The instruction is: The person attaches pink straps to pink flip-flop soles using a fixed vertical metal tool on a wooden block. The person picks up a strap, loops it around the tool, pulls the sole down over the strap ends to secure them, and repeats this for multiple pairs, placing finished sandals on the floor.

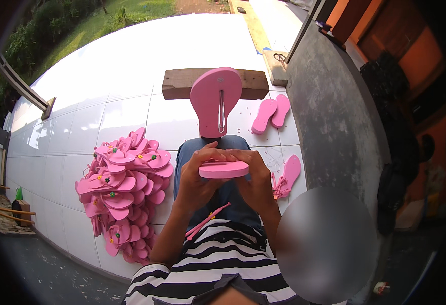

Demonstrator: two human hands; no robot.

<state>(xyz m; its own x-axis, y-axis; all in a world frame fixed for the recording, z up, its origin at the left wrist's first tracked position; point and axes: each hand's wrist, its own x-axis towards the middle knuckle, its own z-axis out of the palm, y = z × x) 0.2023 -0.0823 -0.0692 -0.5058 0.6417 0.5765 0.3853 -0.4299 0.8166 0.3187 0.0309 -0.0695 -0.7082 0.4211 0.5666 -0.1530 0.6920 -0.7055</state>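
Observation:
Both my hands grip a pink flip-flop sole (224,171) above my lap, with its edge turned toward me. My left hand (196,170) closes round its left side, and my right hand (256,173) holds the right side. The fingers meet over the far side, where part of the sole is hidden. A pink flip-flop strap (202,226) with a yellow ornament lies on my lap. Just beyond my hands another pink sole (208,96) stands upright against a wooden beam (177,84). A long thin metal loop (221,114) runs down the face of that sole.
A tall heap of pink flip-flops (124,188) with coloured flower ornaments lies on the white tiles to my left. Two pink soles (271,113) rest at right front, and another sole (291,170) with loose straps (280,188) lies nearer. Scissors (279,57) sit on a block beside the grey wall (329,112).

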